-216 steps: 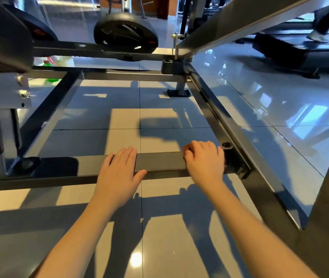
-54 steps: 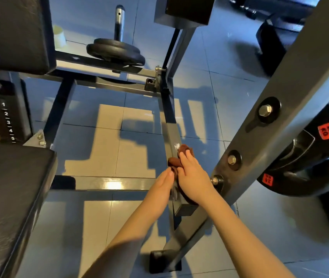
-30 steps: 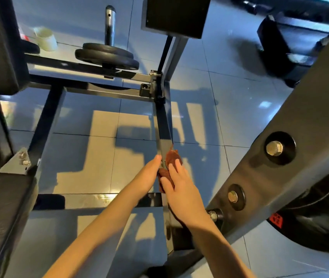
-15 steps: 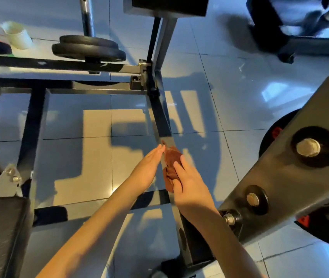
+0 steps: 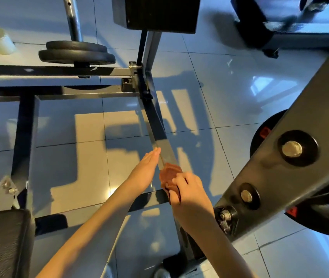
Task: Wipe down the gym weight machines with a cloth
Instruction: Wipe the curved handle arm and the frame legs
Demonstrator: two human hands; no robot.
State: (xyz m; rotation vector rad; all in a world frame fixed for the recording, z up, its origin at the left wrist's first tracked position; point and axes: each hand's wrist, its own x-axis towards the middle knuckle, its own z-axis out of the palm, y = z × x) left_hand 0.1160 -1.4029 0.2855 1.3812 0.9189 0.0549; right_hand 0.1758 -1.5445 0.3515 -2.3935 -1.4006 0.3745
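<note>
Our right hand pinched the small crumpled brown cloth against the long dark metal bar of the weight machine. Our left hand lay flat, fingers straight, against the bar's side. The cloth looked soft and light (easy to squash), so we thought a bunched grip best.

bare left forearm, bare right forearm, bare left grip, bare right grip
</note>
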